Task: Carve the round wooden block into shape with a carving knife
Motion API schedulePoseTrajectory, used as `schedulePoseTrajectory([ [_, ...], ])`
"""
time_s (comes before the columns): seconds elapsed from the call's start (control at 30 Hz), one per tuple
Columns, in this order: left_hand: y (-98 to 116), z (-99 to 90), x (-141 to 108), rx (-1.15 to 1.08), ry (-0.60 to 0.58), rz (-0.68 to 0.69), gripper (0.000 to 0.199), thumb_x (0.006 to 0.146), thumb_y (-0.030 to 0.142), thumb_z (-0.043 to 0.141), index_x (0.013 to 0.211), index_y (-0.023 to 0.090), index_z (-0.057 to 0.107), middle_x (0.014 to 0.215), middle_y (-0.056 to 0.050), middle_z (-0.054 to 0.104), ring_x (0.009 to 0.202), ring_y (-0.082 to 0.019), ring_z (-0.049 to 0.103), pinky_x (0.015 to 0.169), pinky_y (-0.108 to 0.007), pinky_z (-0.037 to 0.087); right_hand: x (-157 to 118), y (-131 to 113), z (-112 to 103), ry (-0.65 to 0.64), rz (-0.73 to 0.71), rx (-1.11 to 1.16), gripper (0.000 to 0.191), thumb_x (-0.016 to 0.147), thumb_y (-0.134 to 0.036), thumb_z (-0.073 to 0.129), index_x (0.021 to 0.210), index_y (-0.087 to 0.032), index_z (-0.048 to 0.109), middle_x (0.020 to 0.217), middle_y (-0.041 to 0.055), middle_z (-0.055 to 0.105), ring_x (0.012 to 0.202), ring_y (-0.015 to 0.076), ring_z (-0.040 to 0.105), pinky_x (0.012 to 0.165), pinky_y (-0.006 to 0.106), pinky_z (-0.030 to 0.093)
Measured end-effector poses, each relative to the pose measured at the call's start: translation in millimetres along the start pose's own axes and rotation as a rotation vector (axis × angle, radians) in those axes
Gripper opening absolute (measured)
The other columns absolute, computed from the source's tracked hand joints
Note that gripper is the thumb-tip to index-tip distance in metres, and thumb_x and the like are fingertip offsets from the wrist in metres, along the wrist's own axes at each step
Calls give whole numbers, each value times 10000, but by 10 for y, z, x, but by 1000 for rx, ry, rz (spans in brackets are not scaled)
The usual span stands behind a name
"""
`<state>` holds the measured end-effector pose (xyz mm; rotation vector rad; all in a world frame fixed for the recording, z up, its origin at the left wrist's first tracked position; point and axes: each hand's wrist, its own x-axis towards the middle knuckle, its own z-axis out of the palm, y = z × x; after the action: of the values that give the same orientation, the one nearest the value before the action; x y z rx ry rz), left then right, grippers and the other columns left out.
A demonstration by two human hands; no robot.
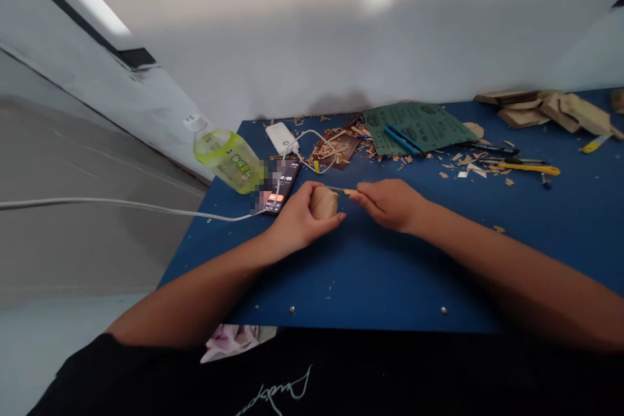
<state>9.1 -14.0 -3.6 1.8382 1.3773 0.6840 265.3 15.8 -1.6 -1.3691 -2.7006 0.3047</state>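
My left hand is wrapped around a rounded piece of pale wood, holding it just above the blue table. To its right, my right hand grips a small knife with a yellowish handle. The thin blade points left and reaches the wood's upper edge; whether it touches cannot be made out. Most of the knife's handle is hidden inside my fingers.
Behind my hands lie wood shavings, green sandpaper with a blue pen-like tool, and yellow cutters. Wood blocks sit back right. A phone, white power bank, cable and yellow-green container are left.
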Motion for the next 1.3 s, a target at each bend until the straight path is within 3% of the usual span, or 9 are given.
schedulePoseTrajectory([
  [0.2,8,55,-22,-10,54,56,624,795,494,862,1240,198,538,1086,-48,678,922,-204,669,822,-348,541,-38,-211,47,-48,-17,-5,578,1138,-587,212,1075,-215,650,936,82,782,765,228,676,626,327,226],
  [0.3,44,18,-20,43,67,15,635,777,500,870,1229,188,551,1059,-53,680,903,-213,664,793,-351,530,22,-108,8,-54,43,-98,581,1133,-595,213,1127,-216,652,953,101,789,759,246,692,622,325,246],
  [0.47,60,-79,-46,34,64,82,624,804,504,852,1246,200,534,1079,-59,669,936,-220,657,831,-367,527,99,218,-68,-48,319,-172,621,1132,-585,183,1103,-196,667,995,150,793,779,273,712,625,336,262],
  [0.6,7,-98,-50,-7,85,90,641,798,509,865,1253,203,534,1112,-70,665,963,-227,652,834,-367,524,38,166,-51,36,110,-74,626,1132,-600,163,1083,-204,646,961,110,782,802,255,700,631,337,243],
  [0.73,-11,-64,-52,-111,4,96,628,815,502,863,1255,211,522,1095,-55,648,881,-187,627,781,-332,517,-48,-89,20,-22,-80,27,589,1132,-602,191,1061,-209,623,919,79,772,761,225,671,626,329,221],
  [0.93,108,-103,-95,-186,-164,44,579,847,506,836,1234,220,515,967,-2,578,744,-136,521,675,-278,454,-89,-237,-23,-57,-64,-27,596,1131,-609,184,1094,-202,617,936,92,783,739,234,673,606,328,190],
  [1.03,136,-147,-57,-212,-210,-13,579,822,524,842,1198,215,528,925,8,564,726,-135,507,654,-270,433,-37,-140,-75,-55,-7,-119,603,1127,-617,195,1138,-199,630,943,106,789,749,252,693,596,329,198],
  [1.2,99,-170,-18,-328,-319,-24,580,820,499,844,1215,217,527,904,26,519,710,-119,469,635,-258,404,76,228,-123,6,275,-188,641,1133,-587,158,1120,-191,662,991,147,788,802,286,712,618,338,247],
  [1.3,54,-147,-15,-393,-297,-18,576,823,488,843,1215,212,522,904,29,515,700,-112,460,631,-257,398,55,243,-114,50,192,-102,670,1127,-615,134,1079,-200,658,949,118,773,818,268,696,650,336,279],
])
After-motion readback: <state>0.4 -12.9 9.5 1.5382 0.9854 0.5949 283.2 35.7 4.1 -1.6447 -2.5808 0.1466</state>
